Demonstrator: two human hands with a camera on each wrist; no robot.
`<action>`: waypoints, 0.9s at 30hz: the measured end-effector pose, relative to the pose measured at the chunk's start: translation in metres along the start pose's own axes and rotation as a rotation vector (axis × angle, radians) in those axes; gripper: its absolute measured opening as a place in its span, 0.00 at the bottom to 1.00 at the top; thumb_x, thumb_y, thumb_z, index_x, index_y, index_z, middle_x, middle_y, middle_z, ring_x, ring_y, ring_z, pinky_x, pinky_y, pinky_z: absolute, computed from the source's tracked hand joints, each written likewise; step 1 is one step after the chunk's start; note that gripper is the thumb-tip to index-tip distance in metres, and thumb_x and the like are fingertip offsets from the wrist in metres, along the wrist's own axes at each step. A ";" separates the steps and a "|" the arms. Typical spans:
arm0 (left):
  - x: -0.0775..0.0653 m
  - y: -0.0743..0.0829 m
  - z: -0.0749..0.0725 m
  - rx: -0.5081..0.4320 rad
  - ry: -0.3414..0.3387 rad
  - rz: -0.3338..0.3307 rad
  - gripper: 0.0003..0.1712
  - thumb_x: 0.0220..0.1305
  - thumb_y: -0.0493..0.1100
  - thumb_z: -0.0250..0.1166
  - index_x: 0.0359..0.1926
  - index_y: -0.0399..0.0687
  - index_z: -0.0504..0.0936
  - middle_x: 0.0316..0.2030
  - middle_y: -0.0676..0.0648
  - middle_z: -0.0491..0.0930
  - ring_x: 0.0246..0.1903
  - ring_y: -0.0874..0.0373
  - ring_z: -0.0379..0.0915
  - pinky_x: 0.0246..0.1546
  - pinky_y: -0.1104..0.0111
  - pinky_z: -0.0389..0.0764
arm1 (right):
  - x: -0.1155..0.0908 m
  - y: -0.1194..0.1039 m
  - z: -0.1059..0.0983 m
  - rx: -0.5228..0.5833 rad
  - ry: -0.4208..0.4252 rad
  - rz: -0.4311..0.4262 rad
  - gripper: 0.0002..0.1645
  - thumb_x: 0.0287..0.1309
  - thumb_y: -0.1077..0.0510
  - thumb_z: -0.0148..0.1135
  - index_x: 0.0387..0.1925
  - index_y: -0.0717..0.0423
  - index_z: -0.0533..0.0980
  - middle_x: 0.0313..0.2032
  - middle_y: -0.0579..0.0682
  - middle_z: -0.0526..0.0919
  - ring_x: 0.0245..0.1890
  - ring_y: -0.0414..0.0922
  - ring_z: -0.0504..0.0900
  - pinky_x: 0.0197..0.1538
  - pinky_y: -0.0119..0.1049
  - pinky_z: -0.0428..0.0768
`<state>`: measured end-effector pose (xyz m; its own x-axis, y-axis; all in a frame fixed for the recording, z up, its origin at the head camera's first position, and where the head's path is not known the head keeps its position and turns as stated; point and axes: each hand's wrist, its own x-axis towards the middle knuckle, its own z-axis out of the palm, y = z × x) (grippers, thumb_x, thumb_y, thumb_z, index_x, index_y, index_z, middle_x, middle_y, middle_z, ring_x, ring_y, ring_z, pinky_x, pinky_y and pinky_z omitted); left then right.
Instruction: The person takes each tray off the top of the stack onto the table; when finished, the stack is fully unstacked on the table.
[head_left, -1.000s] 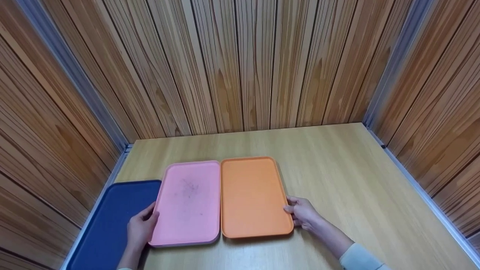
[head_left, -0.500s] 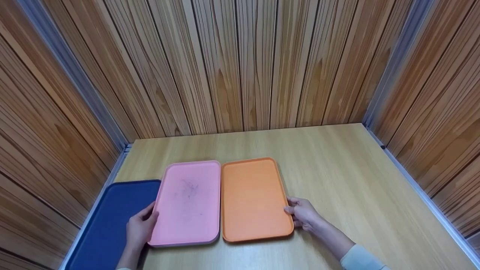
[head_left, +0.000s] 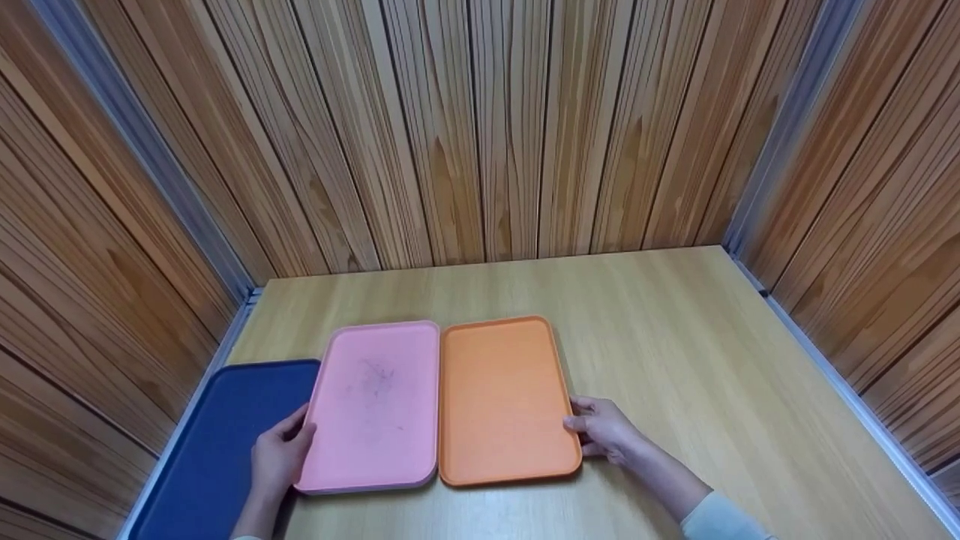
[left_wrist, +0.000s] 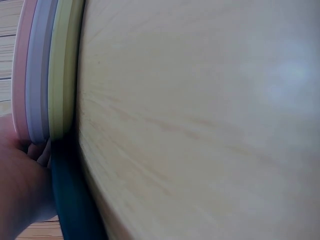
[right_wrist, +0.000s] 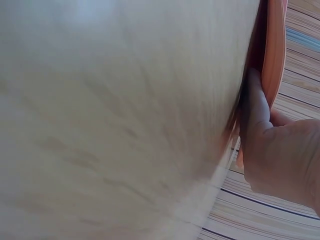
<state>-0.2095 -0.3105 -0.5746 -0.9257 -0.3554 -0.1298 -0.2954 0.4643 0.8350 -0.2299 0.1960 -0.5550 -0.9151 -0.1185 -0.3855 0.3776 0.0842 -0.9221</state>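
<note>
A pink tray [head_left: 375, 405] with dark scuffs tops a stack left of centre. Beneath it, the left wrist view shows a lavender tray [left_wrist: 37, 75] and a yellow tray [left_wrist: 62, 75]. My left hand [head_left: 279, 454] holds the stack by its left edge, thumb at the pink rim. Right beside the stack is an orange tray [head_left: 510, 405], its left side along the pink tray's right side. My right hand [head_left: 606, 429] grips the orange tray's right edge, thumb on the rim and fingers reaching underneath, where a dark gap shows above the table in the right wrist view.
A dark blue tray [head_left: 225, 442] lies at the left, partly behind my left hand and beside the stack. All of this is on a light wooden table [head_left: 645, 322]. Wood-panelled walls [head_left: 480, 135] enclose the table at the back and both sides.
The orange tray has shifted slightly toward me, its near edge now lower in the head view, with my right hand still gripping it. My left hand and the pink stack have stayed nearly in place.
</note>
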 end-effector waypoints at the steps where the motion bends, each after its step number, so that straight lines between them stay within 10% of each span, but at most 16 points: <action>1: 0.000 0.000 0.000 0.000 0.001 0.000 0.30 0.73 0.49 0.63 0.70 0.45 0.72 0.68 0.35 0.68 0.71 0.38 0.59 0.64 0.48 0.69 | 0.000 -0.001 0.000 -0.015 0.002 -0.002 0.37 0.66 0.70 0.58 0.74 0.72 0.57 0.68 0.69 0.68 0.38 0.53 0.87 0.33 0.45 0.87; 14: 0.000 0.000 -0.001 0.003 0.024 0.045 0.28 0.72 0.47 0.64 0.69 0.43 0.74 0.66 0.34 0.70 0.69 0.37 0.61 0.65 0.48 0.68 | -0.002 -0.013 0.001 -0.007 0.005 -0.040 0.29 0.64 0.72 0.55 0.64 0.81 0.65 0.50 0.70 0.82 0.45 0.55 0.86 0.45 0.49 0.85; 27: -0.001 0.002 -0.001 -0.002 -0.031 -0.015 0.31 0.74 0.50 0.62 0.72 0.47 0.70 0.70 0.35 0.66 0.72 0.37 0.57 0.67 0.46 0.65 | -0.004 -0.028 -0.004 -0.075 0.122 -0.042 0.20 0.68 0.66 0.56 0.57 0.73 0.76 0.41 0.62 0.86 0.37 0.52 0.87 0.37 0.44 0.87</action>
<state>-0.2085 -0.3103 -0.5725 -0.9280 -0.3371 -0.1585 -0.3085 0.4573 0.8341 -0.2376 0.1982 -0.5274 -0.9420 -0.0032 -0.3355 0.3310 0.1562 -0.9306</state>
